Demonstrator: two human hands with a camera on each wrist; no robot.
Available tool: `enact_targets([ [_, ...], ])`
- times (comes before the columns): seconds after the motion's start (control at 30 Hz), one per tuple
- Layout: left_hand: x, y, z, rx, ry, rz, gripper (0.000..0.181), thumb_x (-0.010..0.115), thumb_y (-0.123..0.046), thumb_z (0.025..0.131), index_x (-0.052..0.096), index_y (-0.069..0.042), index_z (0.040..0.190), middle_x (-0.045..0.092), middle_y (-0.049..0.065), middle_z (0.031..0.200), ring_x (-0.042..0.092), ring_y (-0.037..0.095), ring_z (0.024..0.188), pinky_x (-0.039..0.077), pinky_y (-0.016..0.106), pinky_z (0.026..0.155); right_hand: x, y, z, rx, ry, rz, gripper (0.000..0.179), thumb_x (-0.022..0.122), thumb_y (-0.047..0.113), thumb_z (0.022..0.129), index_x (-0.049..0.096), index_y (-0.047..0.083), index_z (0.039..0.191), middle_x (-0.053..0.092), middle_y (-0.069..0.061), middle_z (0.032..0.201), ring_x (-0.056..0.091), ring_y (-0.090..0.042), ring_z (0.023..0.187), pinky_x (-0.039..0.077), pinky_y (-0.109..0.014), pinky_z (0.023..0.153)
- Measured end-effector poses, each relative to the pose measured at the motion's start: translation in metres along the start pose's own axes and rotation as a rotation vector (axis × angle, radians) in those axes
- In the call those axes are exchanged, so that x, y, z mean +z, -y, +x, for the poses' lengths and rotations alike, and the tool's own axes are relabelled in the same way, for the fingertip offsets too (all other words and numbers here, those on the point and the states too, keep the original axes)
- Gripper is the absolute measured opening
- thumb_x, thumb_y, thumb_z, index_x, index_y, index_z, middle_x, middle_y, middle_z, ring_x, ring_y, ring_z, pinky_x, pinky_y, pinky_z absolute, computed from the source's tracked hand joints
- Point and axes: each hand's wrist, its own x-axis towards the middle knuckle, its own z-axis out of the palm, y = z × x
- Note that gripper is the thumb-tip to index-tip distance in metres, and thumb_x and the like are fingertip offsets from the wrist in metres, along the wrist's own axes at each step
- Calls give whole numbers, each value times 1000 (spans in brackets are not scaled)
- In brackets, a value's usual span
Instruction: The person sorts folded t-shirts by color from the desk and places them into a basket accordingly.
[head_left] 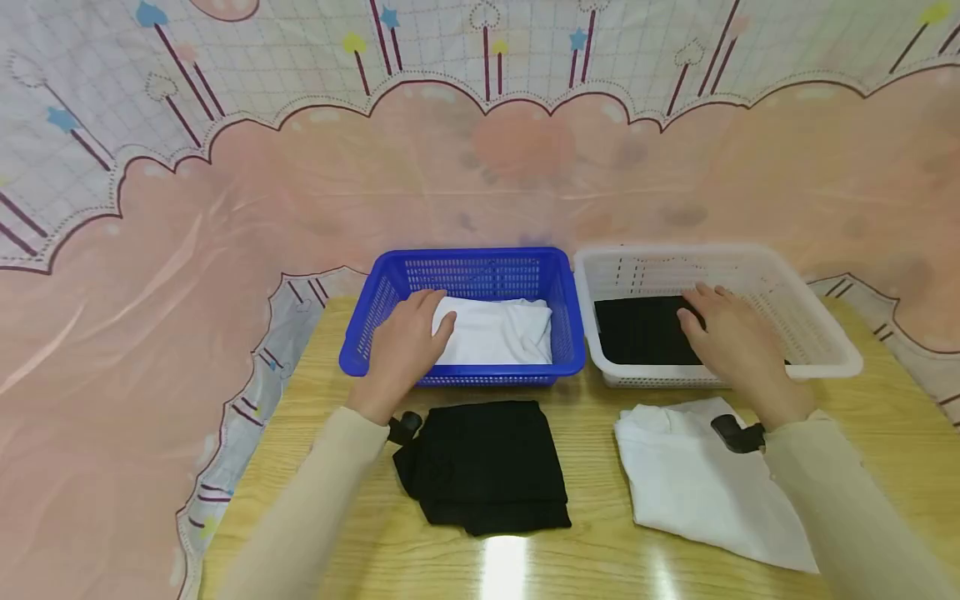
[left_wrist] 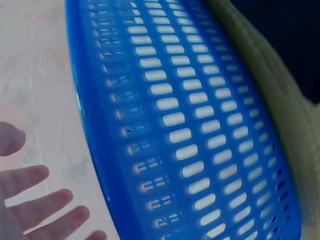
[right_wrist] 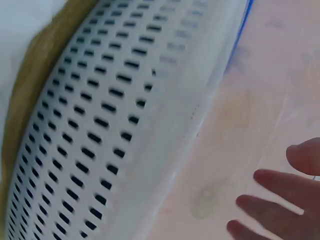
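In the head view my left hand is over the left part of the blue basket, beside the folded white cloth inside it. Its spread fingers show past the basket rim in the left wrist view and hold nothing. My right hand hovers over the white basket, near the folded black cloth lying in that basket. The right fingers are also extended, with nothing between them. Whether either hand touches cloth cannot be told.
On the wooden table, a second folded black cloth lies in front of the blue basket. A second white cloth lies before the white basket, partly under the right forearm. A patterned curtain hangs behind the baskets.
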Motion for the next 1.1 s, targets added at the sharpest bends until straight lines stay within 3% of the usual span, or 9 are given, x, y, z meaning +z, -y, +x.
enact_targets([
  [0.13,-3,-4,-10,2,-95,-77,44,43,-41,91,49,-18,128,49,5,127,46,24,114,43,46,85,7,6,-9,9,-145,97,40,40,31,94,52,8,125,47,-18,128,45,-41,106,38,-53,77],
  [0.23,-4,-6,-17,-4,-149,-126,40,44,-39,91,53,-19,123,54,4,119,51,21,107,46,42,81,13,10,-16,43,-188,164,38,40,33,94,54,13,123,53,-16,121,51,-39,95,40,-49,64],
  [0.37,-6,-7,-28,-22,-181,-227,33,45,-37,91,59,-18,114,60,1,102,57,17,90,47,35,70,22,14,-23,29,-232,253,37,41,32,94,56,11,120,60,-15,110,55,-35,91,40,-47,68],
  [0.53,-13,-6,-45,-89,-173,-459,31,45,-40,91,62,-19,108,63,-3,96,57,14,85,47,32,67,32,22,-31,14,-292,369,33,42,31,94,60,13,114,65,-6,101,61,-25,87,43,-38,70],
  [0.63,-15,-3,-56,-129,-144,-561,33,44,-44,91,61,-22,107,63,-6,95,57,11,84,47,32,65,37,28,-34,20,-293,439,31,43,33,93,61,15,112,65,0,99,62,-18,87,43,-26,69],
  [0.73,-15,2,-66,-161,-62,-669,38,43,-48,90,60,-20,109,64,-5,93,59,12,83,49,33,67,40,33,-36,7,-265,489,29,45,34,93,60,18,112,65,2,99,61,-15,88,41,-18,68],
  [0.9,-12,9,-81,-227,91,-869,42,45,-46,90,58,-13,113,63,6,96,60,22,88,50,38,75,48,40,-36,-53,-191,515,29,45,33,93,59,20,115,65,2,101,61,-14,89,42,-19,68],
  [1.1,-15,11,-88,-265,166,-890,41,45,-45,90,57,-13,113,62,11,99,59,20,89,50,34,74,58,55,-39,-94,-144,585,30,45,34,93,60,19,115,64,6,100,61,-16,89,46,-25,72],
])
